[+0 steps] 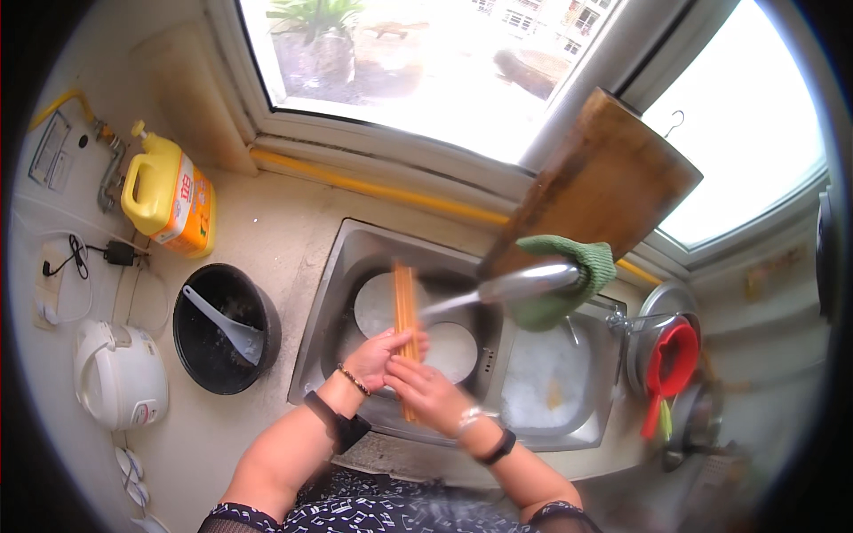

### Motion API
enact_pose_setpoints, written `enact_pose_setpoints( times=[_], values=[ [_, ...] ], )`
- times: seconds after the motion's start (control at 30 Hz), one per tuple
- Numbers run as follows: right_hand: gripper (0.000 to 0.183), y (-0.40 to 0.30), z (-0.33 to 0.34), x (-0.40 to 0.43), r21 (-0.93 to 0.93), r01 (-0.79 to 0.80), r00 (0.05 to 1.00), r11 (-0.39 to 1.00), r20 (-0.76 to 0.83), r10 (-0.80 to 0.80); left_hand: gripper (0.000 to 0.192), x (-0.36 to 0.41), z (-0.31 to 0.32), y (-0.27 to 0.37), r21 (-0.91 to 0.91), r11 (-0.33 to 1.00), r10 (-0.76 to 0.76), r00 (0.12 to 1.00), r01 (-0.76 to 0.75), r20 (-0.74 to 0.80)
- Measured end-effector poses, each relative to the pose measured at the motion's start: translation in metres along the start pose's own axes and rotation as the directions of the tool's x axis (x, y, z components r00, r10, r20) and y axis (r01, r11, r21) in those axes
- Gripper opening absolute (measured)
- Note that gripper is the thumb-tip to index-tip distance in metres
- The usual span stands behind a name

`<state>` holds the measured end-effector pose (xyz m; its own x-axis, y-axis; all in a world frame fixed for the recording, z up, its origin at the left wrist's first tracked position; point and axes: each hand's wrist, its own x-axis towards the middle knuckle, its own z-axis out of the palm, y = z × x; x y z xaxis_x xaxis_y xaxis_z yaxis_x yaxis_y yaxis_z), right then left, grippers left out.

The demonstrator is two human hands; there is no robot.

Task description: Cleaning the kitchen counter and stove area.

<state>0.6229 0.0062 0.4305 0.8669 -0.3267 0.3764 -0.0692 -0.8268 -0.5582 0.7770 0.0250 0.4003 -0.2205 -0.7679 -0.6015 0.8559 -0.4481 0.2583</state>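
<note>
A bundle of wooden chopsticks (404, 300) is held over the left basin (333, 273) of a steel double sink. My left hand (374, 358) is wrapped around the bundle at its middle. Pressed against its lower part are the fingers of my right hand (428, 392). The chopsticks are blurred. Just right of them is the end of a metal tap (526, 283), with a green cloth (596, 266) draped over it. White round dishes, one a plate or bowl (381, 303) and another (452, 350), lie in the basin below my hands.
Suds fill the right basin (543, 373). To the left stand a black pot (200, 346) holding a white rice paddle (226, 326), a rice cooker (123, 380) and a yellow detergent jug (170, 193). A wooden cutting board (593, 186) leans by the window. Red strainers or ladles (676, 356) hang right.
</note>
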Motion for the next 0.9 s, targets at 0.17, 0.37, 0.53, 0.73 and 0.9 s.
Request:
enact_pose_setpoints(
  times=[0.17, 0.37, 0.53, 0.73, 0.9],
  values=[
    [0.04, 0.003, -0.005, -0.016, -0.047, -0.036, 0.999, 0.998, -0.025, 0.035, 0.029, 0.012, 0.006, -0.002, 0.087, 0.995, 0.039, 0.995, -0.047, 0.088],
    [0.051, 0.01, -0.02, -0.024, -0.14, -0.175, 0.985, 0.975, -0.033, 0.172, 0.029, 0.016, -0.004, -0.006, 0.165, 0.966, 0.16, 0.962, -0.199, 0.222],
    [0.039, 0.03, -0.01, 0.001, 0.635, -0.483, 0.582, 0.603, -0.282, 0.763, 0.027, 0.013, 0.002, -0.018, 0.427, 0.884, 0.12, 0.975, -0.191, 0.189],
    [0.025, 0.077, 0.003, 0.041, 0.968, -0.224, 0.595, 0.117, 0.041, 0.803, 0.041, 0.015, 0.004, -0.022, 0.693, 0.695, 0.082, 0.979, -0.192, 0.189],
    [0.015, 0.071, 0.021, 0.049, 0.902, -0.222, 0.628, 0.369, -0.158, 0.762, 0.05, 0.041, -0.007, -0.003, 0.541, 0.737, 0.483, 0.875, -0.405, -0.003]
  ],
)
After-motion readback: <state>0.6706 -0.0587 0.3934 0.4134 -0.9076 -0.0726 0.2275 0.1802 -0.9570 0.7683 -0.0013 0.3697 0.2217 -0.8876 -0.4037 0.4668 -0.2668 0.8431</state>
